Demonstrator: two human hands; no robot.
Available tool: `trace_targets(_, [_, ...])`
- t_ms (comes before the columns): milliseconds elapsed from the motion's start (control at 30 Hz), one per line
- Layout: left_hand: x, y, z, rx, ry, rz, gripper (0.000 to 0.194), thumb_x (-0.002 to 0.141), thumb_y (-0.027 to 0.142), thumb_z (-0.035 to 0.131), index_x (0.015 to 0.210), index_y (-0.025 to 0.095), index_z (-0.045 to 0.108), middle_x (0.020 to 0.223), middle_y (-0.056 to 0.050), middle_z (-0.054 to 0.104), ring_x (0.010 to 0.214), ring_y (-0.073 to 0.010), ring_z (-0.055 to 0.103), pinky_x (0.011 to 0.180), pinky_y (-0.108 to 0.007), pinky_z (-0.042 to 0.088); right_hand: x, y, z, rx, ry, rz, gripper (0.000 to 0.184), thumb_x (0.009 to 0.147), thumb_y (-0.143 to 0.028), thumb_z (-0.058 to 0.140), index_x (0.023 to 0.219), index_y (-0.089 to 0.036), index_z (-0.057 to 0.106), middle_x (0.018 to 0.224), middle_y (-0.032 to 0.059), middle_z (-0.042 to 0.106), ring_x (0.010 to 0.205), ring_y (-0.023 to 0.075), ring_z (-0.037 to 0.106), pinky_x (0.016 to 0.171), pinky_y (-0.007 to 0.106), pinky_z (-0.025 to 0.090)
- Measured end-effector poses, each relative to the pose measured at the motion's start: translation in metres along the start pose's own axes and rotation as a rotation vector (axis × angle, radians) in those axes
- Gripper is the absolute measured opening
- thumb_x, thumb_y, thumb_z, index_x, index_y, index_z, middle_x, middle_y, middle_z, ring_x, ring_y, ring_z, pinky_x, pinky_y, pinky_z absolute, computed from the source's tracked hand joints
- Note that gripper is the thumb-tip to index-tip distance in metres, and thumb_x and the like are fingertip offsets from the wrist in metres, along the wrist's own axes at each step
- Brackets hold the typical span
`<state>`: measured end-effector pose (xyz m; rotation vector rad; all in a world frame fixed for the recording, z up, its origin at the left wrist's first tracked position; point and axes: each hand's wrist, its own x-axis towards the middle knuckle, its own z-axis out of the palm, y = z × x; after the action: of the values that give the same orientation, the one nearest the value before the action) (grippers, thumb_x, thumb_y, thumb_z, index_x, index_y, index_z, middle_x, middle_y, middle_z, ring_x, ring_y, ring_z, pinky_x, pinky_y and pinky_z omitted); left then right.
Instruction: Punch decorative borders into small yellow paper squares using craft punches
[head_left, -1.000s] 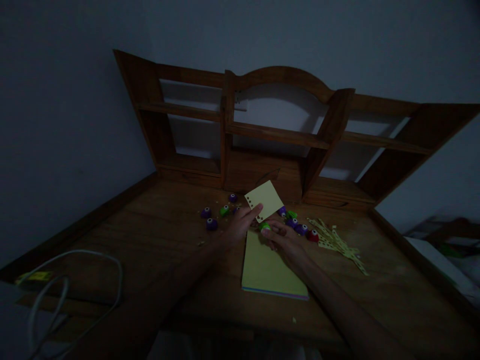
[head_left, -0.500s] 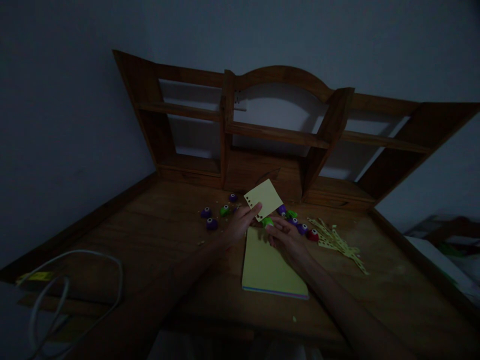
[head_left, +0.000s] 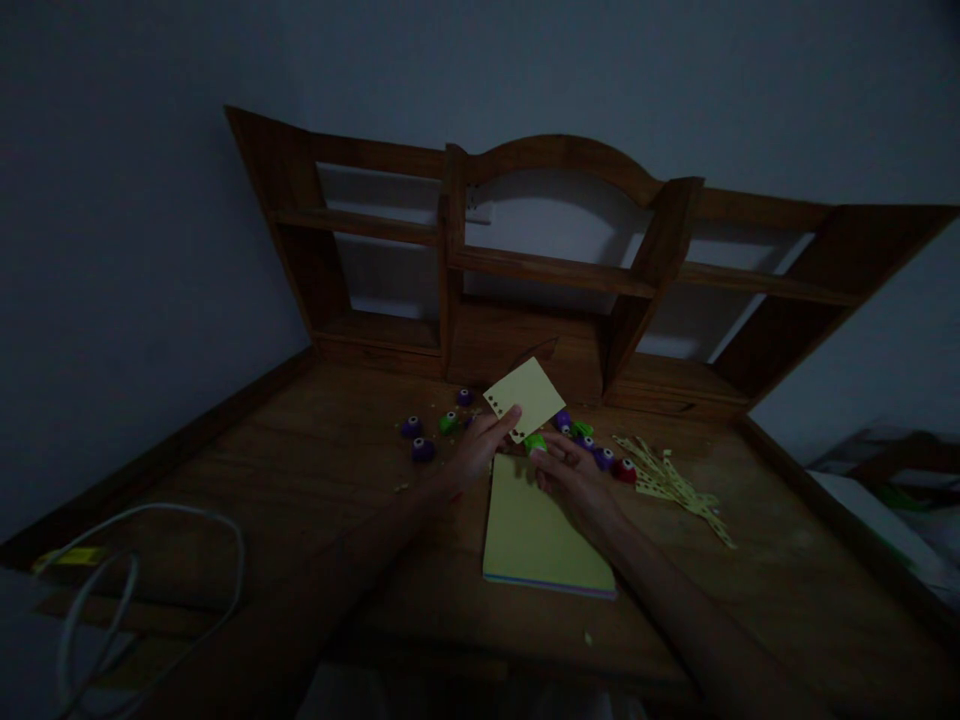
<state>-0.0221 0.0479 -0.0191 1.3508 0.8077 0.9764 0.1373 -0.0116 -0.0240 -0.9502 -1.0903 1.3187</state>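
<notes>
My left hand (head_left: 480,450) pinches a small yellow square of paper (head_left: 527,396) and holds it up above the desk; a row of small punched holes runs along its left edge. My right hand (head_left: 571,477) is closed on a small green craft punch (head_left: 535,442) at the paper's lower edge. Both hands hover over the far end of a stack of yellow paper sheets (head_left: 537,535) lying flat on the wooden desk (head_left: 337,480).
Several purple, green and red craft punches (head_left: 422,449) lie scattered behind the hands. A heap of punched yellow strips (head_left: 675,487) lies to the right. A wooden shelf unit (head_left: 555,270) stands at the back. A white cable (head_left: 135,570) loops at the near left.
My right hand has lifted the green punch from the paper stack up to the lower edge of the held square. My left hand has barely moved.
</notes>
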Motion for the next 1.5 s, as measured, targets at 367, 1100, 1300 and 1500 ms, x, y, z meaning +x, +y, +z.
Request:
trace_targets(367, [-0.0025, 0.002, 0.0036, 0.001, -0.044, 0.035, 0.051, 0.081, 0.059, 0.052, 0.089, 0.011, 0.067, 0.082, -0.009, 0.068, 0.081, -0.0203, 0.062, 0.075, -0.031, 0.046, -0.0013, -0.0019, 0.0, -0.014, 0.026, -0.003, 0.032, 0.066, -0.031, 0.079, 0.092, -0.019, 0.064, 0.064, -0.003, 0.061, 0.048, 0.0092, 0.05, 0.046, 0.023, 0.034])
trace_targets(1100, [-0.0058, 0.0063, 0.0034, 0.077, -0.194, 0.017, 0.045, 0.085, 0.052, 0.049, 0.078, 0.01, 0.065, 0.077, -0.008, 0.066, 0.069, -0.0157, 0.06, 0.067, -0.027, 0.044, -0.0031, -0.0005, -0.0013, -0.013, -0.001, 0.004, 0.024, 0.07, -0.033, 0.076, 0.07, -0.018, 0.058, 0.056, -0.0032, 0.056, 0.048, 0.0091, 0.045, 0.048, 0.024, 0.028])
trace_targets(1300, [-0.0056, 0.006, 0.0037, 0.136, -0.157, 0.023, 0.047, 0.084, 0.054, 0.05, 0.069, 0.011, 0.063, 0.073, -0.007, 0.065, 0.066, -0.0147, 0.058, 0.065, -0.027, 0.043, -0.0043, -0.0031, 0.0006, -0.005, -0.004, 0.019, 0.026, 0.07, -0.033, 0.076, 0.065, -0.018, 0.055, 0.053, -0.0035, 0.053, 0.048, 0.0087, 0.042, 0.047, 0.025, 0.024])
trace_targets(1500, [-0.0062, 0.0039, 0.0058, 0.111, -0.199, 0.016, 0.049, 0.084, 0.055, 0.051, 0.078, 0.009, 0.066, 0.08, -0.009, 0.068, 0.073, -0.0166, 0.061, 0.071, -0.028, 0.045, -0.0067, -0.0051, 0.0039, 0.019, 0.064, 0.017, 0.032, 0.066, -0.031, 0.079, 0.058, -0.017, 0.051, 0.049, -0.0057, 0.046, 0.046, 0.0071, 0.035, 0.046, 0.025, 0.02])
